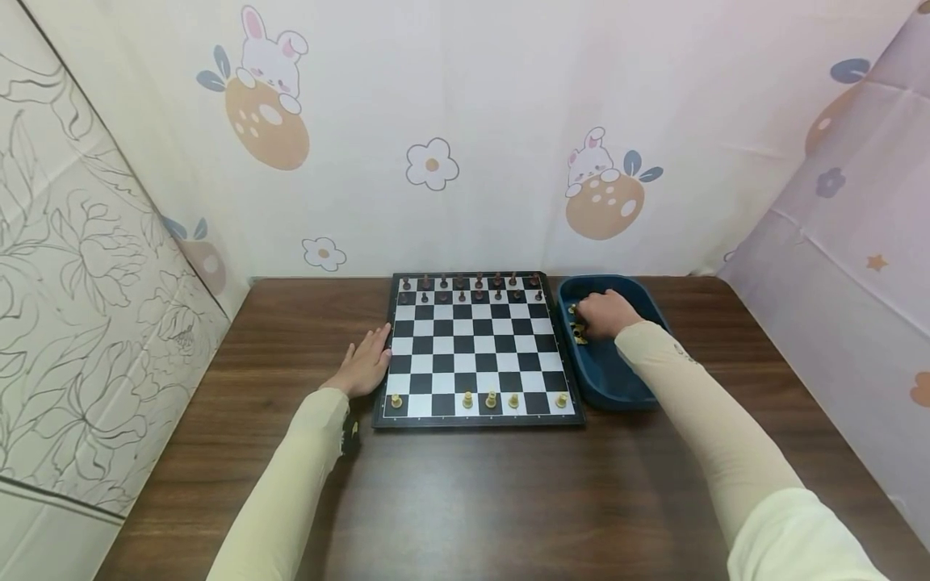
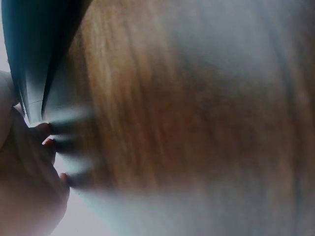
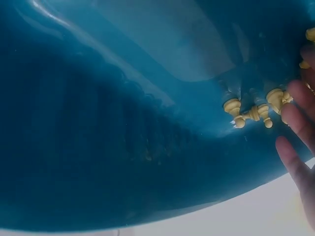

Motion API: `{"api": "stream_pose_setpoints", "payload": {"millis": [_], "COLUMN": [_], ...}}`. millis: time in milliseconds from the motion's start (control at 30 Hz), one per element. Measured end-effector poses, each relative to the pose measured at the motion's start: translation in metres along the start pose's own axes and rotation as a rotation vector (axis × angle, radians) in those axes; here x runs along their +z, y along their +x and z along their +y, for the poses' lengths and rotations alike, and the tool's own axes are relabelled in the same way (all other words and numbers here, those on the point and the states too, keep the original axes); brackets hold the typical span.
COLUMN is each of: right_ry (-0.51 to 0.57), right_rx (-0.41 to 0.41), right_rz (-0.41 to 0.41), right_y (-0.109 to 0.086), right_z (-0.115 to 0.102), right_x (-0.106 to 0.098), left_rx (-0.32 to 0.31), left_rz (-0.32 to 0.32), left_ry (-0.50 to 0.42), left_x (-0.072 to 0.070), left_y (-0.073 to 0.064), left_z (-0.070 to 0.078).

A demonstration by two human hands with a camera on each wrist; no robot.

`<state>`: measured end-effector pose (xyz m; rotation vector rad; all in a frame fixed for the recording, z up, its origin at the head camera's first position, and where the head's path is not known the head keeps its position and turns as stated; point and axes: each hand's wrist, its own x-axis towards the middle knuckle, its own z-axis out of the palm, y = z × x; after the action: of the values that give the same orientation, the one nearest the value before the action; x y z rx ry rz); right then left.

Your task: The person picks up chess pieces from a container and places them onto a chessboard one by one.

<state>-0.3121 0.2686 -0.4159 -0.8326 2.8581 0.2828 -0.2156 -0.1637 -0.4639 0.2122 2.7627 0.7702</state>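
A black-and-white chessboard point(image 1: 474, 343) lies on the table. My left hand point(image 1: 366, 363) rests at its left edge, fingers extended; in the left wrist view several fingertips show beside the board's dark side point(image 2: 37, 54). My right hand point(image 1: 609, 313) reaches down into a blue tray point(image 1: 613, 387) right of the board. Its loosely bent fingers point(image 3: 295, 118) come right up to pale yellow chess pieces point(image 3: 255, 113) lying along the tray's side. A further yellow piece point(image 3: 310, 34) is partly hidden by these fingers at the frame's edge.
Dark brown pieces point(image 1: 478, 295) stand in two rows on the board's far side. Several yellow pieces point(image 1: 491, 399) stand spaced out along its near row. Behind the wooden table point(image 1: 436, 500) hangs a patterned curtain point(image 1: 472, 210).
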Motion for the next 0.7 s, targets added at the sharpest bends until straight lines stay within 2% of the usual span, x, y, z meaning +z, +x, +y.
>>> {"api": "stream_pose_setpoints", "payload": {"millis": [567,700], "right_ry": [0.033,0.042], "right_rx": [0.0,0.012], "right_rz": [0.011,0.002], "right_y": [0.003,0.0034], "right_z": [0.0081,0.0063], "right_x": [0.0053,0.0053], "left_rx": [0.012,0.017], "left_rz": [0.009,0.011], "left_ry": [0.019,0.0], "left_x": [-0.0014,-0.0013], "left_y": [-0.0039,-0.0046], "left_z": [0.0042,0.0038]}}
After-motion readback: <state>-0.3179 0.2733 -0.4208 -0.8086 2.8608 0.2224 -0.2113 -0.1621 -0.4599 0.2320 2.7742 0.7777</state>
